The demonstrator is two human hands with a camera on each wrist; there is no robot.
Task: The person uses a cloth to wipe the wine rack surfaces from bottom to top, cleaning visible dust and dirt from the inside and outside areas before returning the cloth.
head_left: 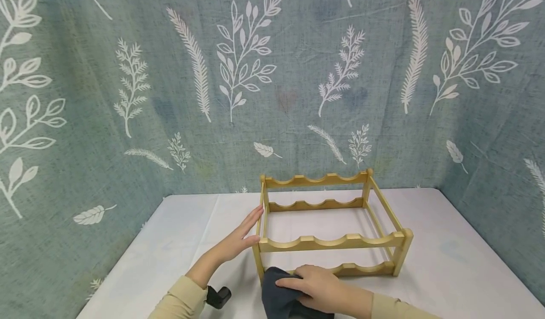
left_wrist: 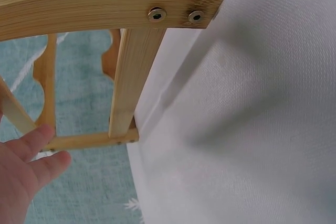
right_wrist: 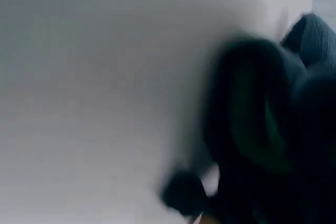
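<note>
Dark cloth (head_left: 273, 291): at near left corner of wooden rack (head_left: 308, 244)
Right grip (head_left: 319, 288): clamped on cloth
Left grip (head_left: 232, 247): thumb and fingers apart, at rack's left side
Rack: on white tabletop (head_left: 447, 262)

A rack (head_left: 306, 244) stands on a desk (head_left: 447, 262), a curtain (head_left: 289, 73) behind it and along both sides. Before the rack's near left corner is a cloth (head_left: 274, 294), between the right hand (head_left: 321, 288)'s fingers (head_left: 290, 283); the left hand (head_left: 233, 245) is at the rack's left end, left of the cloth.
</note>
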